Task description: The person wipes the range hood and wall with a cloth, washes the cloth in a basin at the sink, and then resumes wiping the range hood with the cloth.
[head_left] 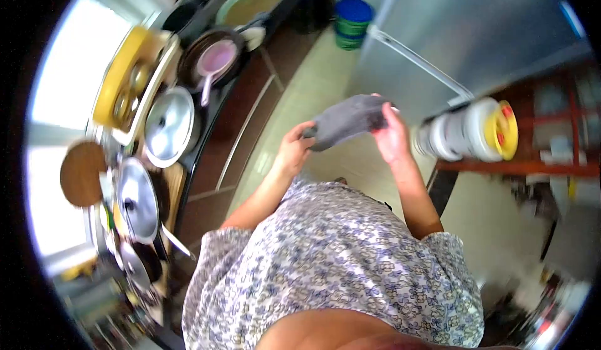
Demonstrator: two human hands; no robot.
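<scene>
A dark grey cloth (347, 121) is stretched between my two hands in front of my body, above the floor. My left hand (295, 150) is closed on its left end, fingers curled over the edge. At the other end, my right hand (392, 136) grips the cloth with the thumb on the near side; some of its fingers are hidden behind the fabric. The cloth sags slightly and looks a little blurred, so its exact kind is unclear.
Along the left counter stand lidded metal pots (169, 126), a pan with a pink strainer (217, 57) and a yellow rack (116, 78). A steel fridge (451, 31) stands ahead right. Nearby are a blue-lidded green bucket (354, 25) and white containers with a yellow lid (501, 131).
</scene>
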